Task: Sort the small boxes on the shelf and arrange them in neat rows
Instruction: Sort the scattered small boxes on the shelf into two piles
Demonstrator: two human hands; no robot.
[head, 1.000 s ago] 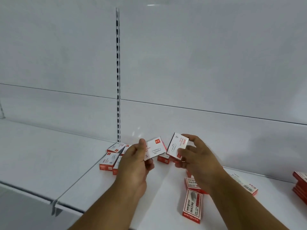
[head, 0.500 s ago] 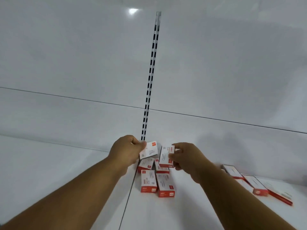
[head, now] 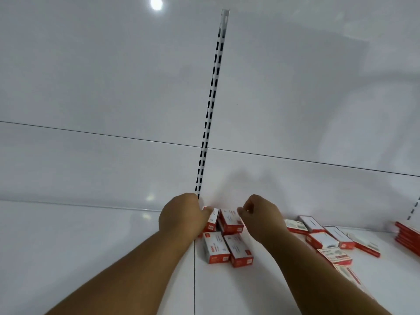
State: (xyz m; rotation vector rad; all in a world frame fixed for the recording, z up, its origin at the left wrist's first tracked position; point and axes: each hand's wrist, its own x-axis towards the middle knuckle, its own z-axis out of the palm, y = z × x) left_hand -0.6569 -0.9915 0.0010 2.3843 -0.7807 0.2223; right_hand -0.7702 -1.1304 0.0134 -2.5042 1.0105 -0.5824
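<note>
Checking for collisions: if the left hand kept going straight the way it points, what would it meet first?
Probably the shelf's back panel, by the slotted upright; the left hand already touches a box. Depth is unclear.

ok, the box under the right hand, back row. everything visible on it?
The box is small and flat, cardboard by its look: white top with faint print, red sides, a red mark at one corner. It sits slightly skewed on the shelf near the back wall. The right hand touches its right edge; a neighbouring box is close on its left.
</note>
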